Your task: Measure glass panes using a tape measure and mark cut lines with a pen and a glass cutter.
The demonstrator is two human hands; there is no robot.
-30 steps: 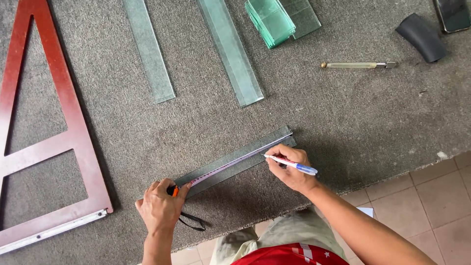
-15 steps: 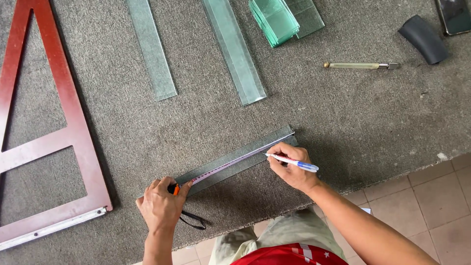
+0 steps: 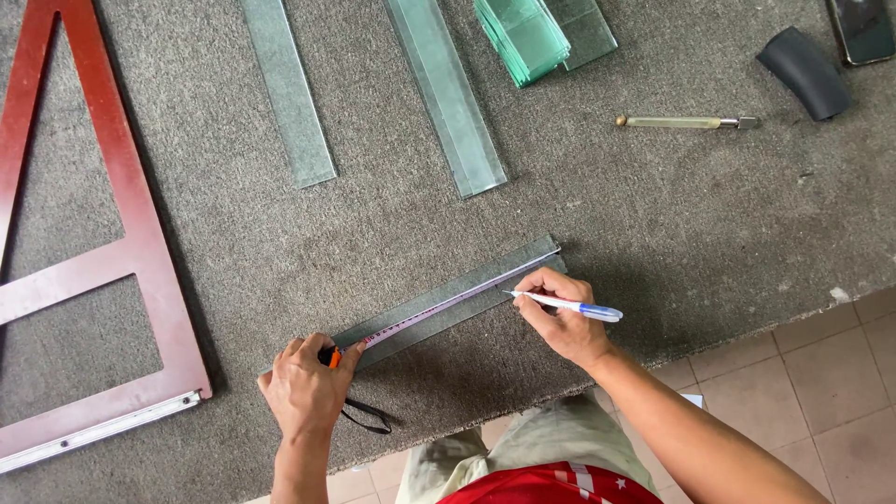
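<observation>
A narrow glass strip lies slanted on the grey carpeted table near its front edge. A tape measure is stretched along the strip, its blade running to the strip's far end. My left hand grips the tape's orange-and-black case at the strip's near end. My right hand holds a white and blue pen with its tip on the glass near the far end.
Two longer glass strips and a stack of small glass panes lie farther back. A glass cutter, a dark curved piece and a phone sit at the right. A red wooden frame lies left. Tiled floor shows below the edge.
Both hands stay on the strip; the pen tip has shifted slightly along the glass. The view has drifted a little.
</observation>
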